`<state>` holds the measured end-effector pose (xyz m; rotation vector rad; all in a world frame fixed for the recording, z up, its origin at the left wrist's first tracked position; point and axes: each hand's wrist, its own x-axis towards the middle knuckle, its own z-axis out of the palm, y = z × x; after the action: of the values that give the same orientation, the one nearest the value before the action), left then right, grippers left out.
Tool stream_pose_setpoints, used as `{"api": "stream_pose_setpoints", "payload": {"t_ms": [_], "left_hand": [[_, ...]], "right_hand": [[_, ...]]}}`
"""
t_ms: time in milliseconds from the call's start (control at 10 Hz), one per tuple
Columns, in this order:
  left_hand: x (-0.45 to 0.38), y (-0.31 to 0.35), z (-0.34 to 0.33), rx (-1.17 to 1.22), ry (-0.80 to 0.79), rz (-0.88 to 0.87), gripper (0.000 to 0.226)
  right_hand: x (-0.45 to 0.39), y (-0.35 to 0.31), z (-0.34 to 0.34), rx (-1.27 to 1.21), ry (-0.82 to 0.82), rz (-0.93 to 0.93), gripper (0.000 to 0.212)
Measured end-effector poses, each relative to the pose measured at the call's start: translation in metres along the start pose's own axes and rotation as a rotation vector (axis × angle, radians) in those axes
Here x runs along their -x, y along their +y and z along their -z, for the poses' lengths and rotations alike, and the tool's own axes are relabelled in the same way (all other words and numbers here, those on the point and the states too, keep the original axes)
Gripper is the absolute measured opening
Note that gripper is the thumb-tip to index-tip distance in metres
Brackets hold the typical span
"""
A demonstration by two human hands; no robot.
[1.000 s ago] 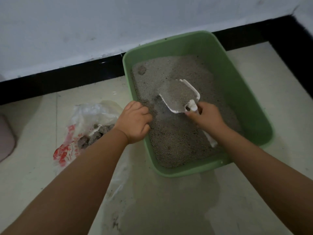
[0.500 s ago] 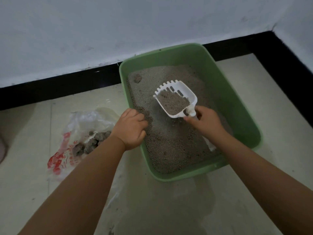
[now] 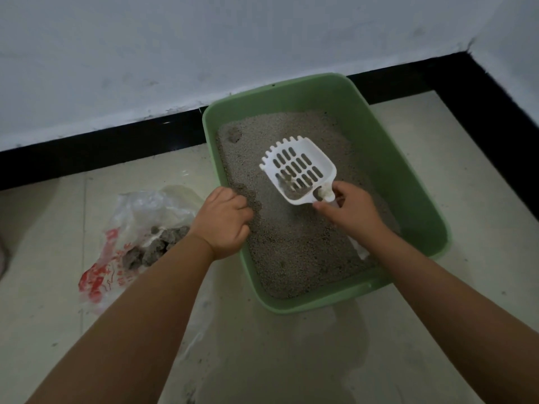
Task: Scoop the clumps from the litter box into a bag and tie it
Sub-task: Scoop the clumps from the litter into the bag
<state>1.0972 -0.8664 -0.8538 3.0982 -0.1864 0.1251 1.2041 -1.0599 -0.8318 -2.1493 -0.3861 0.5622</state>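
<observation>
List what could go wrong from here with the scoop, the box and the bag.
1. The white slotted plastic scoop, held by the right hand above the green plastic litter box, may drip residue on its way to the bag.
2. The clear plastic bag with red print lies slumped on the floor, so clumps may miss it.
3. The left hand grips the box rim and may touch litter.

The box (image 3: 414, 182) is smooth green plastic with a faint sheen; inside it, grey litter (image 3: 294, 246) looks coarse, granular and matt; above the litter, the slotted scoop (image 3: 300, 173) is glossy white plastic; left of the box, the bag (image 3: 134, 228) is thin, crinkled, translucent film printed red; under the box, the floor (image 3: 291, 360) is pale, smooth tile.
</observation>
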Motion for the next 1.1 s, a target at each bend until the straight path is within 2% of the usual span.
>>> {"api": "stream_pose_setpoints", "payload": {"t_ms": [300,400,600,700,900,1100], "left_hand": [[0.000,-0.001,-0.002,0.015,0.022,-0.001,0.032],[0.001,-0.001,-0.004,0.014,0.046,0.005,0.032],[0.001,-0.003,-0.007,0.038,0.072,0.010,0.032],[0.001,-0.004,-0.008,0.055,0.079,0.001,0.033],[0.001,-0.008,-0.017,0.128,0.164,-0.017,0.031],[-0.001,-0.010,-0.021,0.177,0.212,-0.035,0.030]], "right_hand": [[0.001,0.001,-0.001,0.035,-0.012,-0.035,0.030],[-0.007,-0.003,-0.002,0.022,-0.053,-0.117,0.029],[-0.043,-0.030,-0.024,0.195,-0.066,-0.084,0.038],[-0.058,-0.048,-0.042,0.379,-0.090,-0.054,0.036],[-0.089,-0.061,-0.067,0.506,-0.052,-0.063,0.044],[-0.102,-0.053,-0.090,0.367,0.036,-0.018,0.026]]}}
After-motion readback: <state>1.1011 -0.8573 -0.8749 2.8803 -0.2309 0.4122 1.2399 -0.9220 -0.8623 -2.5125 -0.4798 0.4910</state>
